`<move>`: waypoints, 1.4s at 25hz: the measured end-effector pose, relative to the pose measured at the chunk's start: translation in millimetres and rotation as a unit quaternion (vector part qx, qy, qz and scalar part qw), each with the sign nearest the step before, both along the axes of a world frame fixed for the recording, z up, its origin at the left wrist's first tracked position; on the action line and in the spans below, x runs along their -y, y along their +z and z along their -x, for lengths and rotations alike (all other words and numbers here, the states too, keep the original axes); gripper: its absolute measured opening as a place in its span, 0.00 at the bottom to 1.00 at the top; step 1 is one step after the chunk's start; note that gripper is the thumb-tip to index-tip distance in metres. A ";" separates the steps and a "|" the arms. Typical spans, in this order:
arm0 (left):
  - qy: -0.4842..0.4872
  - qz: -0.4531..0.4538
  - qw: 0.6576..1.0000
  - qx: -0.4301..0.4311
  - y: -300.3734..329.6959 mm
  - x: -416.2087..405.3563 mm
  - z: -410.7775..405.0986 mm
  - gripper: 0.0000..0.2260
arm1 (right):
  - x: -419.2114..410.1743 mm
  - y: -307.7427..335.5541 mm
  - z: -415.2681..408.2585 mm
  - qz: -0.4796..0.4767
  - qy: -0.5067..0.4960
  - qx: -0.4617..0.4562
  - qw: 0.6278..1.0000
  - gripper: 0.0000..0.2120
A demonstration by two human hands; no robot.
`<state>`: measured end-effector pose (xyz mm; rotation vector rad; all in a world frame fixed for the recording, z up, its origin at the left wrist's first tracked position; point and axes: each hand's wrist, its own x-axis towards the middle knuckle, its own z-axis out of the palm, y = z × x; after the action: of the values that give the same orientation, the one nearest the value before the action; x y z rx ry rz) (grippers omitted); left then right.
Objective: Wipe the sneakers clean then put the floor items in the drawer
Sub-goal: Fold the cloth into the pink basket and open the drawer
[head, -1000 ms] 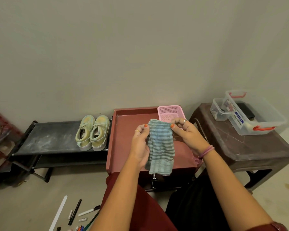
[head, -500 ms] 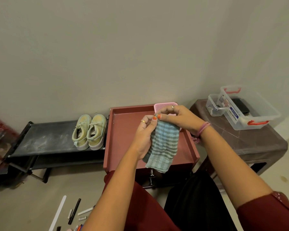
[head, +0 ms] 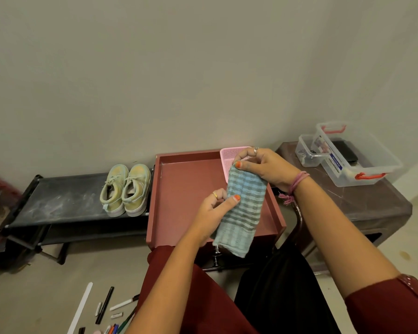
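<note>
While both hands grip the striped cloth [head: 243, 208] at centre frame — the right hand [head: 263, 168] pinching its top edge, the left hand [head: 215, 209] pinching its side — the wiping step looks only in preparation. The sneakers [head: 124, 190] sit untouched on the black shelf [head: 58, 201], left of the open red drawer [head: 186, 189]. Next the cloth must go to a shoe; pens and markers [head: 106, 309] wait on the floor, lower left
</note>
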<state>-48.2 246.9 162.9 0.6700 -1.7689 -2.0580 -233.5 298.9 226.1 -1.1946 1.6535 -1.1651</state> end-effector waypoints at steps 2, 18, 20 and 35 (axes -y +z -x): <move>-0.012 -0.008 1.000 0.010 -10.9 -7.9 -3.7 0.10 | -0.4 -3.7 4.3 0.003 -0.006 0.019 1.000 0.02; 0.030 -0.202 0.979 -0.024 -40.1 -29.3 -4.8 0.07 | 7.6 -47.1 37.5 -0.073 -0.077 0.048 0.993 0.08; 0.037 -0.280 0.959 -0.032 -46.6 -30.7 -4.3 0.19 | 10.2 -51.2 40.8 -0.119 -0.079 0.122 0.982 0.10; 0.089 -0.299 0.948 0.056 -89.1 -2.4 64.3 0.19 | 16.7 -156.3 69.0 -0.073 -0.216 0.426 0.876 0.16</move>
<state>-112.5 249.3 73.8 1.0838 -1.0572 -2.4675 -302.4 282.2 69.8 -0.1124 1.2755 -1.5058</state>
